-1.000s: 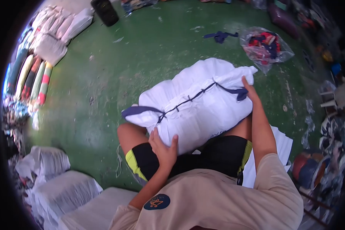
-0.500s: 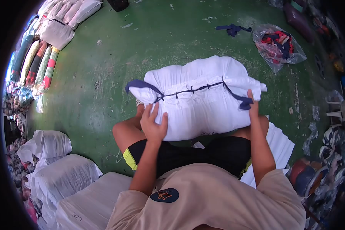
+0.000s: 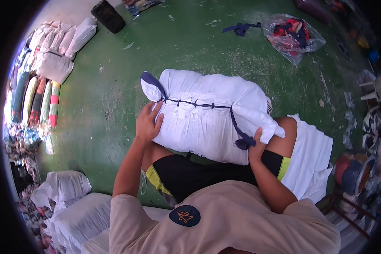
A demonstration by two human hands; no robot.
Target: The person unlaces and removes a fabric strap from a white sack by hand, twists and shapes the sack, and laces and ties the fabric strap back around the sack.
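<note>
A stuffed white bundle (image 3: 203,127) lies in front of my crossed legs, its seam laced with a dark blue strip (image 3: 194,104). At its left end, my left hand (image 3: 148,121) rests against the side with fingers apart, just below a tied corner wrapped in blue. My right hand (image 3: 257,148) is at the lower right end, by the white corner flap (image 3: 258,122) and the loose blue strip end (image 3: 244,142). Its thumb points up along the flap, and the other fingers are hidden from view.
White folded sheets (image 3: 311,156) lie right of my leg. A clear bag of red and blue cloth (image 3: 292,36) and a blue strip (image 3: 241,28) are on the green floor (image 3: 114,93) ahead. White sacks (image 3: 84,216) stand lower left; rolls (image 3: 42,101) lie upper left.
The bundle has turned clockwise, its left end swinging up and its right end coming down towards my right leg. My left hand has moved left and up; my right hand has come lower.
</note>
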